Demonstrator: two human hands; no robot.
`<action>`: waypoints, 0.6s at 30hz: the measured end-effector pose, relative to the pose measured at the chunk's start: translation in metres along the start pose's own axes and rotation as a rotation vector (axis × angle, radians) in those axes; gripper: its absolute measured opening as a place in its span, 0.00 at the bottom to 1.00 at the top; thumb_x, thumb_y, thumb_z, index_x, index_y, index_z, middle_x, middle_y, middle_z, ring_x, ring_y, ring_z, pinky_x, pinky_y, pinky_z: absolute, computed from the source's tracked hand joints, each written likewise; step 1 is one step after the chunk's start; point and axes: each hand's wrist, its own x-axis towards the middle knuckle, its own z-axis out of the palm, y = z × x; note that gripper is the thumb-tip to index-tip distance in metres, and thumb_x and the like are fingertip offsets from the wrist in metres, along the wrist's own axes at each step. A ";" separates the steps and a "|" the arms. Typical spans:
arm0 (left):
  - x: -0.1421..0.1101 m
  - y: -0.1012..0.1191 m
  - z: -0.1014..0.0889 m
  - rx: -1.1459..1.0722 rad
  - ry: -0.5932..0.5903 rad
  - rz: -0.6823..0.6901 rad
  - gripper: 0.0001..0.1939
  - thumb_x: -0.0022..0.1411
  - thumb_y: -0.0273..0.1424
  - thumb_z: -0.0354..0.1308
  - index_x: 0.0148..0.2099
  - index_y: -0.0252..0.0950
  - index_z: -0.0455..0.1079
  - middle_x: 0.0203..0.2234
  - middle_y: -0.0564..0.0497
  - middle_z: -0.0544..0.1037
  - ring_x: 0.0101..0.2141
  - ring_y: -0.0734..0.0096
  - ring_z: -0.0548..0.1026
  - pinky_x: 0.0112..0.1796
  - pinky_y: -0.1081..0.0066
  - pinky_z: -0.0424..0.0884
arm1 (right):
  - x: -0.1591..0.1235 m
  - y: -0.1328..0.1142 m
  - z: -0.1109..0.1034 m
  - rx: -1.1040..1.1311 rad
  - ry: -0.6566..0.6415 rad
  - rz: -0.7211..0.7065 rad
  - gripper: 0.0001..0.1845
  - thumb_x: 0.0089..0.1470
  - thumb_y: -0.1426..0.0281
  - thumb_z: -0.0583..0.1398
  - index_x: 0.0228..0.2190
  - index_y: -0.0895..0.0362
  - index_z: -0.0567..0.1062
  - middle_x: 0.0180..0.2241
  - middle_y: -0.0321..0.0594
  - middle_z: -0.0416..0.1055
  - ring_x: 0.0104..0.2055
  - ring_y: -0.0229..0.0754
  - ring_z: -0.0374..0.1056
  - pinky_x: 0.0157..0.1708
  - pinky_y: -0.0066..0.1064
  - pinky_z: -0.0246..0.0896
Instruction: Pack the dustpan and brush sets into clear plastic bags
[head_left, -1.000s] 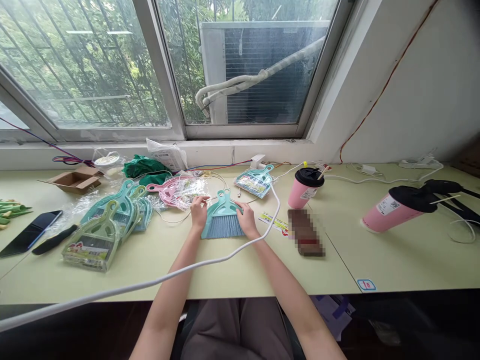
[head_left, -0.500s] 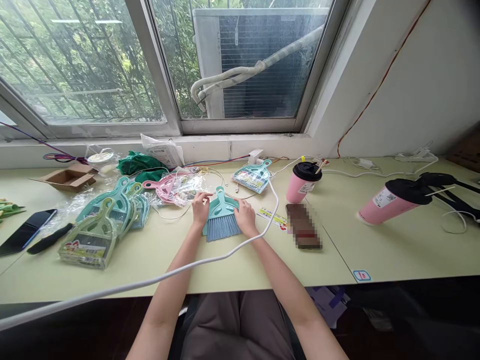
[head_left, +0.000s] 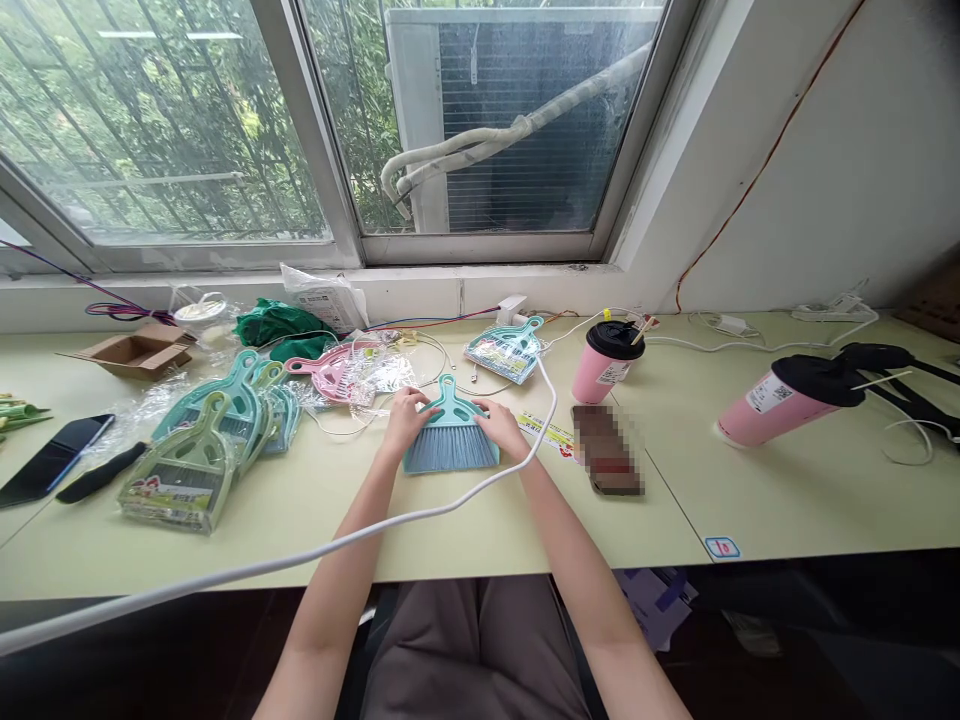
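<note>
Before me on the table lies a small teal hand brush [head_left: 451, 446] with blue-grey bristles pointing towards me and its holed handle pointing to the window. A matching teal dustpan [head_left: 492, 462] sits under it, showing as a thin rim along the bristles. My left hand [head_left: 406, 420] grips the left shoulder of the set, fingers closed at the edge. On the opposite shoulder, my right hand [head_left: 501, 427] holds in the same way, thumb and fingertips at the rim. The fingers hide part of both edges.
Several wrapped brush sets [head_left: 184, 460] are piled at left, near a black-handled tool [head_left: 101, 472] and a phone [head_left: 56, 460]. A pink set [head_left: 337, 372] and another teal set [head_left: 506, 350] lie behind. A white cable [head_left: 420, 515] crosses over my forearms. Pink cups [head_left: 600, 370] stand right.
The brush has shifted slightly right and straightened over the dustpan, so their outlines now line up. Both hands have moved slightly right with them.
</note>
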 end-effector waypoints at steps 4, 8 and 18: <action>0.001 0.005 -0.001 -0.083 -0.046 -0.009 0.08 0.49 0.37 0.65 0.28 0.37 0.74 0.32 0.47 0.76 0.34 0.62 0.74 0.39 0.62 0.69 | 0.006 0.008 0.000 0.193 -0.151 0.013 0.14 0.45 0.75 0.62 0.37 0.54 0.80 0.39 0.38 0.78 0.42 0.45 0.72 0.45 0.37 0.64; 0.001 0.008 -0.002 -0.169 -0.070 -0.097 0.11 0.47 0.38 0.66 0.29 0.36 0.74 0.28 0.48 0.78 0.30 0.63 0.75 0.34 0.65 0.69 | 0.009 0.009 0.006 0.348 -0.094 0.020 0.12 0.44 0.70 0.64 0.35 0.57 0.78 0.38 0.41 0.77 0.41 0.43 0.72 0.44 0.35 0.65; -0.003 0.035 -0.014 -0.480 -0.289 -0.156 0.22 0.56 0.49 0.58 0.37 0.34 0.75 0.31 0.48 0.78 0.33 0.66 0.73 0.33 0.71 0.65 | -0.005 -0.017 -0.010 0.685 -0.025 -0.049 0.20 0.40 0.63 0.67 0.37 0.56 0.75 0.41 0.43 0.75 0.44 0.43 0.70 0.44 0.34 0.65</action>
